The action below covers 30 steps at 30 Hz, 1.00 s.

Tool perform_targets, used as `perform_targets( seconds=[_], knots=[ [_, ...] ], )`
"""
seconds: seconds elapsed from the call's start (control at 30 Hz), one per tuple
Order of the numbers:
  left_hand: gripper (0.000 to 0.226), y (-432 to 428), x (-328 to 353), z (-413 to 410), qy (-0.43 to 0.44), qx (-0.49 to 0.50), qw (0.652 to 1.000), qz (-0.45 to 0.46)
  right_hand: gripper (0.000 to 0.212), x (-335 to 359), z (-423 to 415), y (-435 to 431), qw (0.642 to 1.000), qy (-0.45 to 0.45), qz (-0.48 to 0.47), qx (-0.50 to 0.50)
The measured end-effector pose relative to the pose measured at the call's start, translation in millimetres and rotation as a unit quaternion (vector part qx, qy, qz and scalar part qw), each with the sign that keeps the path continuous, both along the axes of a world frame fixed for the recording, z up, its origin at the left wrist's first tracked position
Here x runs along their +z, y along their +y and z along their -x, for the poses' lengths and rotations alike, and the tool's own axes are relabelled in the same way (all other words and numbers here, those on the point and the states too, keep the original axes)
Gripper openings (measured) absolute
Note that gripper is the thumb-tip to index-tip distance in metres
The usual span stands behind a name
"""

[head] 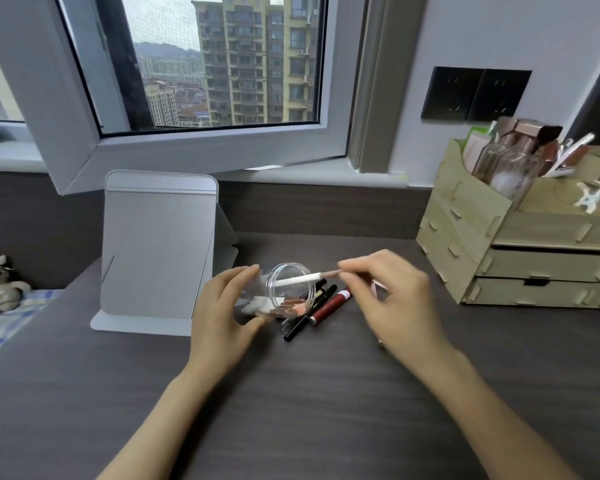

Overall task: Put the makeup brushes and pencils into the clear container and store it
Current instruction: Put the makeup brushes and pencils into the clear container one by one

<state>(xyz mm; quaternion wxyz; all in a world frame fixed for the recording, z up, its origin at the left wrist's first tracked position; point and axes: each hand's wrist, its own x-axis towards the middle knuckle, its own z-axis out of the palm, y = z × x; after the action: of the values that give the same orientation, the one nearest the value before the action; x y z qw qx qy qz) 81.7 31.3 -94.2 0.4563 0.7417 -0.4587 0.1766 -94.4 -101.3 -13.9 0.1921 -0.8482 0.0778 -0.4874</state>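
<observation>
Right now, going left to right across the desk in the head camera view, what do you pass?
Stuffed toy → standing mirror → left hand → clear container → red tube → right hand holding a white-handled brush → wooden drawer organizer.

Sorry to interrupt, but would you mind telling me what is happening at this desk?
A person is tidying makeup tools. The left hand tilts a clear container on the dark desk, and the right hand feeds a white-handled brush into its mouth. A few pieces are already inside. Black pencils and a red tube lie beside it.
</observation>
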Motion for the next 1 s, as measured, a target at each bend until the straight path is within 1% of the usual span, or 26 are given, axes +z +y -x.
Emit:
perform_targets(
  seconds=[0.1,0.17,0.23,0.3,0.33,0.37,0.4,0.43,0.47,0.5,0.53,0.57,0.6,0.63,0.7,0.8,0.83,0.9,0.97,1.0],
  knots=[
    [0.075,0.0,-0.1,-0.1,-0.01,-0.002,1.0,-0.001,0.013,-18.7,-17.2,2.1,0.994,0.054,0.096,-0.014],
    [0.075,0.0,-0.1,-0.4,-0.014,-0.004,1.0,0.001,0.011,-28.4,-24.9,4.7,0.99,0.083,0.115,-0.025],
    [0.077,-0.1,-0.3,-1.2,-0.021,-0.004,1.0,-0.002,0.005,-30.3,-31.2,8.5,0.992,0.096,0.082,-0.026],
    [0.077,0.1,-1.1,-2.8,-0.026,-0.002,1.0,-0.007,0.006,-29.2,-31.9,7.4,0.996,0.093,-0.003,-0.01],
    [0.076,0.5,-1.1,-3.7,-0.024,0.001,1.0,-0.006,0.009,-29.3,-29.2,4.1,0.996,0.078,-0.047,-0.015],
    [0.076,1.3,-1.2,-4.6,-0.021,0.004,1.0,-0.003,0.011,-30.0,-25.0,-0.6,0.994,0.059,-0.078,-0.048],
    [0.075,1.8,-0.4,-5.4,-0.018,0.008,1.0,0.002,0.012,-32.0,-19.4,-7.8,0.988,0.058,-0.088,-0.113],
    [0.074,2.5,0.8,-5.8,-0.015,0.011,1.0,0.007,0.012,-34.3,-13.2,-15.2,0.972,0.106,-0.077,-0.193],
    [0.073,2.6,2.1,-6.1,-0.011,0.014,1.0,0.012,0.015,-38.2,-7.9,-21.3,0.941,0.197,-0.059,-0.268],
    [0.072,2.7,3.0,-6.3,-0.008,0.016,1.0,0.015,0.024,-42.9,-4.2,-25.7,0.897,0.301,-0.04,-0.322],
    [0.072,2.4,3.5,-6.4,-0.006,0.017,1.0,0.017,0.035,-48.3,-2.7,-28.2,0.856,0.386,-0.033,-0.342],
    [0.071,2.0,3.7,-6.3,-0.003,0.018,1.0,0.019,0.044,-54.0,-2.5,-28.8,0.829,0.442,-0.035,-0.342],
    [0.072,2.0,3.6,-5.8,0.001,0.018,1.0,0.021,0.049,-60.0,-3.8,-28.8,0.816,0.467,-0.036,-0.338],
    [0.072,2.0,3.2,-5.3,0.005,0.015,1.0,0.023,0.049,-64.5,-5.9,-28.5,0.812,0.474,-0.03,-0.339],
    [0.072,2.4,2.1,-4.4,0.004,0.008,1.0,0.025,0.039,-67.6,-9.6,-28.2,0.817,0.464,-0.027,-0.342],
    [0.072,3.3,1.8,-3.6,-0.007,0.003,1.0,0.023,0.02,-57.1,-8.0,-24.2,0.843,0.396,-0.072,-0.356],
    [0.072,3.7,2.1,-3.4,-0.008,0.001,1.0,0.024,0.019,-50.6,-3.1,-23.0,0.857,0.357,-0.087,-0.361],
    [0.073,3.9,2.9,-3.2,-0.007,0.0,1.0,0.026,0.018,-35.9,14.0,-18.9,0.902,0.25,-0.111,-0.334],
    [0.074,4.0,2.7,-3.5,-0.009,0.001,1.0,0.026,0.011,-13.3,38.6,-4.5,0.943,0.133,-0.163,-0.258],
    [0.074,3.9,2.6,-3.9,-0.009,0.001,1.0,0.027,0.014,-1.4,50.3,4.5,0.953,0.085,-0.205,-0.208]
  ],
)
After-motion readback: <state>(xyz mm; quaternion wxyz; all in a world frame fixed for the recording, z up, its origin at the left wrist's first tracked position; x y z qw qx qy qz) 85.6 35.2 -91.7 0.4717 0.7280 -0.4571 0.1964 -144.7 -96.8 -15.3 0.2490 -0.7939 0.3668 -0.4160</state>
